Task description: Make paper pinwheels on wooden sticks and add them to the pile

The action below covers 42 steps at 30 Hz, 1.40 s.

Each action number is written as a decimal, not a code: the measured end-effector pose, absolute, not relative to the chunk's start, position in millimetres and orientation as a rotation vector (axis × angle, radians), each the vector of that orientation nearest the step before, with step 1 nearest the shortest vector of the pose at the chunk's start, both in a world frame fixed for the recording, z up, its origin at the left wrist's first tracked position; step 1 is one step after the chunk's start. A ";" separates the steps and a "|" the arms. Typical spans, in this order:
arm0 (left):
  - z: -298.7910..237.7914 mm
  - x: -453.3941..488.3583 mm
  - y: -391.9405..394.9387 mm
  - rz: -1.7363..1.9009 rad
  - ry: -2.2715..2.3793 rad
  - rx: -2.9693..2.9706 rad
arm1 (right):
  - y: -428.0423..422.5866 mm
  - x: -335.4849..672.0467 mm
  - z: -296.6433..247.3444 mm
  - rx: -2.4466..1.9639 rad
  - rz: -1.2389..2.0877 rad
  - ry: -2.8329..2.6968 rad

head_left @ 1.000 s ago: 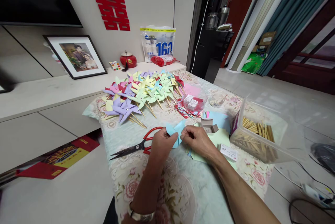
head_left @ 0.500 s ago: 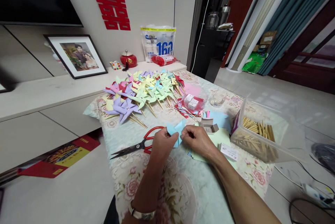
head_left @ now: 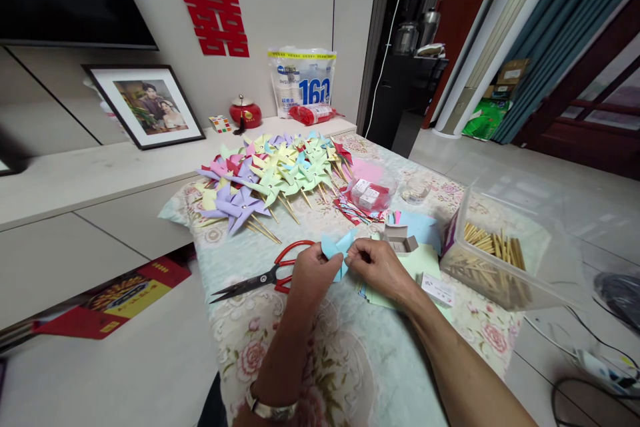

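My left hand [head_left: 311, 274] is closed on a light blue paper pinwheel [head_left: 331, 247], its folded blades pinched between thumb and fingers. At the paper's right side, the fingertips of my right hand [head_left: 373, 264] are pinched together and touch it. Whatever small thing may be between them is hidden. Red-handled scissors [head_left: 270, 276] lie just left of my left hand, blades pointing left. Beyond my hands is a pile of finished pinwheels [head_left: 275, 174] on sticks, in purple, green, yellow, pink and red. An opened small box [head_left: 400, 240] and a closed white box [head_left: 437, 289] sit by my right wrist.
On the right of the flowered tablecloth [head_left: 345, 354], a clear plastic tub [head_left: 487, 274] holds many short sticks. Coloured paper sheets [head_left: 425, 259] lie under the small boxes. Farther back are a red packet [head_left: 370, 194] and a clear round container [head_left: 416, 190].
Both hands stay in nearly the same place. The blue paper has turned slightly and shifted a little to the right between the fingers.
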State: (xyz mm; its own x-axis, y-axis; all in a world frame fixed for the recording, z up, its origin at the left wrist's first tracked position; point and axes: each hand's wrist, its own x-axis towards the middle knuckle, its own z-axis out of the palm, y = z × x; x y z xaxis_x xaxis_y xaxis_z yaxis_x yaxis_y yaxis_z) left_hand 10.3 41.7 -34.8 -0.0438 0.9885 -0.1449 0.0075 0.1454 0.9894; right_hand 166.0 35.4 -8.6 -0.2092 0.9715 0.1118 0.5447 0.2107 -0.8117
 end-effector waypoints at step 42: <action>-1.0 -1.9 32.7 0.752 1.007 1.122 | 29.0 185.9 17.9 -1.206 1.089 -1.845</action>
State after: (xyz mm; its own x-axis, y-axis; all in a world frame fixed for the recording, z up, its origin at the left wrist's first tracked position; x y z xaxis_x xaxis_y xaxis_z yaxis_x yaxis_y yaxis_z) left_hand -1.9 32.7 -1.0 0.3800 0.8869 -0.2628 -0.0001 0.2842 0.9588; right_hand 185.9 29.0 17.9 -0.3482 0.9332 0.0884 0.3737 0.2247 -0.8999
